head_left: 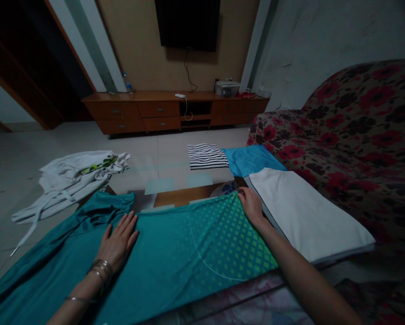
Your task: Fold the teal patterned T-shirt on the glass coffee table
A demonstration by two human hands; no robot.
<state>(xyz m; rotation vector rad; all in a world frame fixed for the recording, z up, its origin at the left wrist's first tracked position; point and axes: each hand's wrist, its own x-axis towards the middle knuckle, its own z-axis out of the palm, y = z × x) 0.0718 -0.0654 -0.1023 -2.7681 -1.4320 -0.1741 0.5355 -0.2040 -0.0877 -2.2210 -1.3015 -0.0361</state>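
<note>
A teal garment (162,253) with a green diamond pattern at its right end lies spread across the near side of the table. My left hand (119,239), with bangles at the wrist, rests flat on the teal cloth, fingers stretched out. At the garment's far right corner, my right hand (250,205) pinches the edge between thumb and fingers. Just right of that hand lies a folded white garment (310,212) on top of a grey one. Bunched teal fabric (104,207) sits beyond my left hand.
A crumpled white garment (74,174) with a drawstring lies at the far left. Beyond my right hand are a striped folded cloth (207,157) and a blue garment (253,159). A floral sofa (341,122) stands at right, a wooden TV cabinet (114,112) at the back.
</note>
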